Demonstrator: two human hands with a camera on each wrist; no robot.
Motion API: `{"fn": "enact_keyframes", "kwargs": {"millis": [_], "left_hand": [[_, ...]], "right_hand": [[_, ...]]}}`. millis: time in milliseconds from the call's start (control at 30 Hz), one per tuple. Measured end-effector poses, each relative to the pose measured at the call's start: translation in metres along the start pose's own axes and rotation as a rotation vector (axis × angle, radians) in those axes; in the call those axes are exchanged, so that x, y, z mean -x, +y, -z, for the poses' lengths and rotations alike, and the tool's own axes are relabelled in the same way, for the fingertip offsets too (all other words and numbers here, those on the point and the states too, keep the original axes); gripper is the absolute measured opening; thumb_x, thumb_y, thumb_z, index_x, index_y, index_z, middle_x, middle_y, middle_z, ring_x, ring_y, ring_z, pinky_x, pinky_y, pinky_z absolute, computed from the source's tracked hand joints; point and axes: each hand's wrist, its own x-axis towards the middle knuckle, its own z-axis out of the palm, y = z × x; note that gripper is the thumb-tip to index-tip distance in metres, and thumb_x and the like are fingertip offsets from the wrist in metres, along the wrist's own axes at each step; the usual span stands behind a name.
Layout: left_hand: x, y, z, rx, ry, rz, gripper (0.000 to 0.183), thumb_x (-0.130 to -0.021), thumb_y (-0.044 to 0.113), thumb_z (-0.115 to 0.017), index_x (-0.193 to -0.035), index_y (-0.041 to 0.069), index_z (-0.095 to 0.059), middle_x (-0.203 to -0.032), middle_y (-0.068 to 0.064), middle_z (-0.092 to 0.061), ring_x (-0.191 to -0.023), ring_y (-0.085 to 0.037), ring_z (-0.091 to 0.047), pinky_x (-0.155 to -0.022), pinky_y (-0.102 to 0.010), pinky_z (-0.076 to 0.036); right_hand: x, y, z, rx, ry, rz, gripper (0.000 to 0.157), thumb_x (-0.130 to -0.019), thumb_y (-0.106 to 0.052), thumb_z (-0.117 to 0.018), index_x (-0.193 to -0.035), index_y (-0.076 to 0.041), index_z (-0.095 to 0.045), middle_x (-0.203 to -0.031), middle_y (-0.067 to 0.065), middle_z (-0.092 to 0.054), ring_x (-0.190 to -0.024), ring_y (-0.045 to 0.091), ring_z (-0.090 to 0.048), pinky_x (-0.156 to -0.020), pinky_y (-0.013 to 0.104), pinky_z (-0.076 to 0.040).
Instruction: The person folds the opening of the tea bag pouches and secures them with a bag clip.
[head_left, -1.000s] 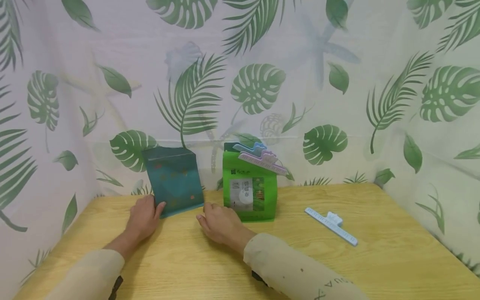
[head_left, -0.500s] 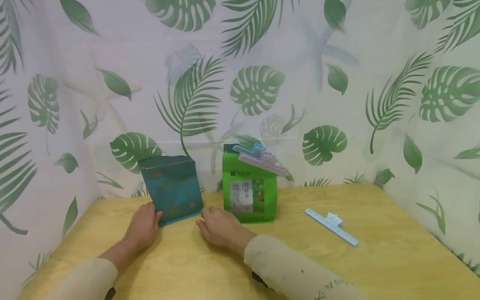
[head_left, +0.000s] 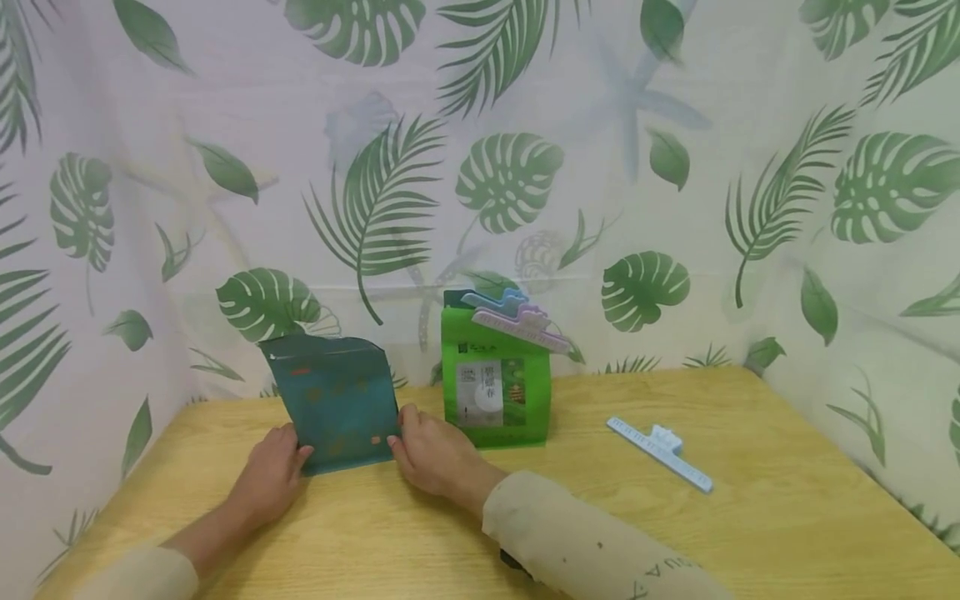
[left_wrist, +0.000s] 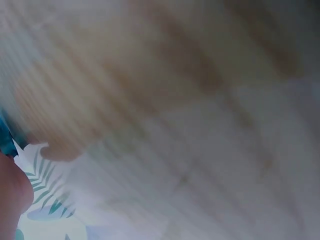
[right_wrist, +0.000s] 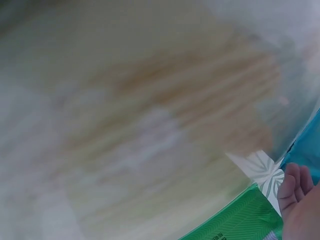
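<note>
A teal pouch (head_left: 337, 404) stands tilted on the table, its top edge slightly parted. My left hand (head_left: 270, 475) grips its lower left side, thumb in front. On the lower right side, my right hand (head_left: 437, 450) pinches the pouch between thumb and fingers. Close behind that hand stands a green tea bag (head_left: 491, 396) with a printed label. A purple clip (head_left: 521, 327) and a blue clip (head_left: 491, 298) lie slanted across its top. The wrist views are largely blurred; a piece of the pouch (right_wrist: 306, 150) shows beside the right hand.
A loose pale blue clip (head_left: 660, 454) lies on the wooden table (head_left: 750, 533) to the right. Behind the table hangs a leaf-patterned cloth (head_left: 675, 208), which also runs along both sides.
The teal pouch has come nearer and a little left, its top sinking lower in view. My left hand has moved toward me with it; the right thumb now laps over the pouch's front.
</note>
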Motion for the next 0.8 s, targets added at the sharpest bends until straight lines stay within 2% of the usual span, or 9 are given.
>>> {"fn": "enact_keyframes", "kwargs": {"millis": [133,233,333,500,633,800], "left_hand": [[0.002,-0.001,0.005,0.013,-0.029,0.000,0.015,-0.101,0.010,-0.055,-0.102,-0.005,-0.053,-0.085,-0.008,-0.054,-0.079,-0.022,-0.049,-0.072,-0.043,-0.043],[0.002,-0.002,0.009,-0.004,-0.039,-0.008,0.017,-0.103,0.017,-0.054,-0.095,0.002,-0.053,-0.082,-0.003,-0.052,-0.078,-0.019,-0.047,-0.072,-0.041,-0.042],[0.004,-0.005,0.013,-0.055,-0.018,-0.056,0.021,-0.103,0.019,-0.055,-0.085,0.009,-0.052,-0.077,0.001,-0.047,-0.075,-0.016,-0.044,-0.070,-0.039,-0.041],[0.007,-0.009,0.013,-0.128,0.034,-0.151,0.027,-0.101,0.015,-0.057,-0.076,0.015,-0.047,-0.071,0.005,-0.040,-0.070,-0.013,-0.040,-0.066,-0.037,-0.040],[0.010,-0.008,0.011,-0.117,0.057,-0.155,0.028,-0.100,0.013,-0.059,-0.075,0.017,-0.046,-0.071,0.007,-0.039,-0.070,-0.011,-0.040,-0.066,-0.036,-0.040],[0.014,-0.004,0.012,-0.066,0.066,-0.122,0.032,-0.099,0.013,-0.061,-0.072,0.019,-0.045,-0.071,0.009,-0.037,-0.071,-0.009,-0.038,-0.066,-0.032,-0.039]], "right_hand": [[0.002,-0.002,0.001,0.039,-0.009,-0.016,0.034,-0.106,-0.034,-0.044,-0.120,-0.003,-0.048,-0.087,0.004,-0.061,-0.073,0.014,-0.063,-0.063,0.028,-0.052],[0.003,-0.002,0.001,0.060,-0.038,-0.014,0.036,-0.106,-0.036,-0.045,-0.119,-0.003,-0.050,-0.087,0.005,-0.061,-0.076,0.016,-0.064,-0.066,0.029,-0.053],[0.004,-0.003,0.001,0.063,-0.058,-0.007,0.036,-0.106,-0.037,-0.045,-0.118,-0.003,-0.050,-0.087,0.005,-0.061,-0.076,0.016,-0.064,-0.067,0.029,-0.053],[0.004,-0.004,0.001,0.066,-0.074,-0.015,0.036,-0.106,-0.037,-0.044,-0.116,-0.003,-0.051,-0.087,0.005,-0.061,-0.078,0.017,-0.065,-0.068,0.030,-0.054],[0.006,-0.005,0.000,0.072,-0.078,-0.007,0.032,-0.106,-0.036,-0.043,-0.109,-0.006,-0.052,-0.087,0.004,-0.061,-0.080,0.017,-0.065,-0.067,0.030,-0.054],[0.011,-0.005,-0.001,0.092,-0.081,0.034,0.028,-0.108,-0.033,-0.041,-0.102,-0.008,-0.052,-0.078,-0.001,-0.053,-0.068,0.012,-0.056,-0.056,0.027,-0.048]]}}
